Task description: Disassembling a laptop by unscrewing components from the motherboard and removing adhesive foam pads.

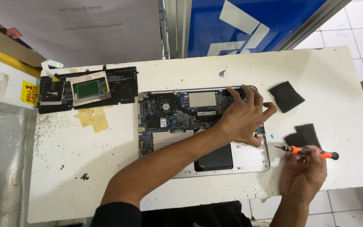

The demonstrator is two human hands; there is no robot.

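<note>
An opened laptop base [248, 162] lies in the middle of the white table, its blue circuit board [152, 111], round fan [165, 105] and copper heat pipe exposed. My left hand [242, 117] rests flat on the board's right side, fingers spread toward the back right corner, holding nothing. My right hand [303, 172] is off the laptop's front right corner and grips an orange-and-black screwdriver [309, 151], which lies level with its tip pointing left, clear of the laptop.
A removed black battery pack [122, 86] with a trackpad module [89, 88] on it lies at the back left. Dark grey pads lie at the right [286, 96] [305, 133]. Yellowish tape [92, 117] sticks to the table [85, 151]. Tiled floor lies beyond the right edge.
</note>
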